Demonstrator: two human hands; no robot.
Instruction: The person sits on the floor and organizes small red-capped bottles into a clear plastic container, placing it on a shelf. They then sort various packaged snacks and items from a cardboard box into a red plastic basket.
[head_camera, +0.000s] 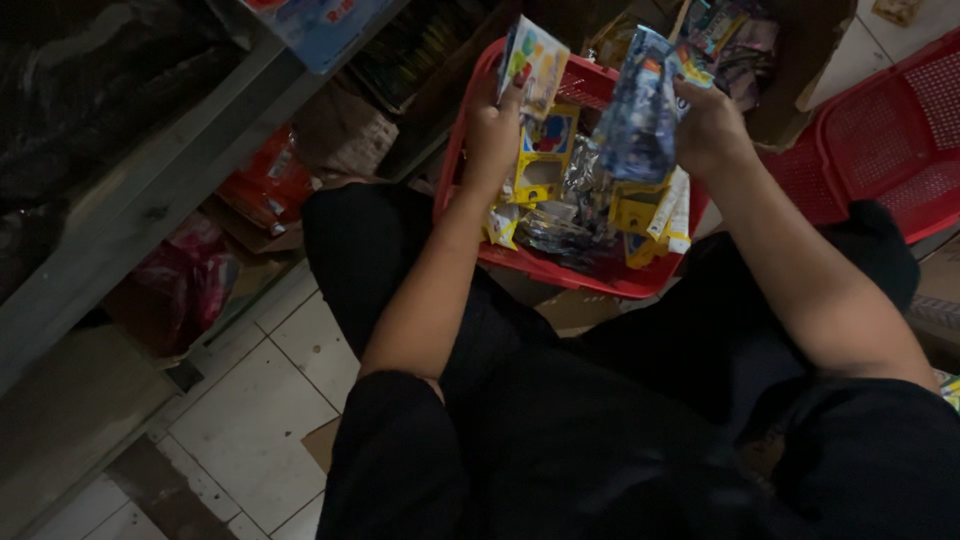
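Red mesh basket holds yellow packets; right hand's packet is blue

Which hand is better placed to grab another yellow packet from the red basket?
Probably the left hand: its colourful card packet is small, and yellow packets lie right beneath it in the red basket. The right hand grips a bulkier blue packet.

Packet-crowded red basket beneath hands
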